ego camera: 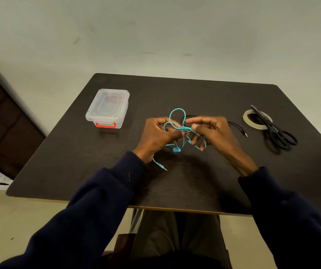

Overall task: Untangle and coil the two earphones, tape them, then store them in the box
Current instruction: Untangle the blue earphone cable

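Note:
A tangled teal earphone [177,111] is held above the middle of the dark table [175,181]. My left hand [156,137] pinches its cable near the knot. My right hand [212,133] pinches the same bundle from the other side, with cable looped round its fingers. The teal earbuds [176,150] dangle below the hands and the plug [163,168] lies on the table by my left wrist. A black earphone [237,127] lies on the table behind my right hand, partly hidden, its plug pointing right. The clear plastic box [107,107] with a red latch stands lidded at the back left.
A roll of clear tape [247,118] lies at the right of the table, with black scissors [277,133] resting across it. The table's front edge runs just above my lap. A dark piece of furniture stands at the far left.

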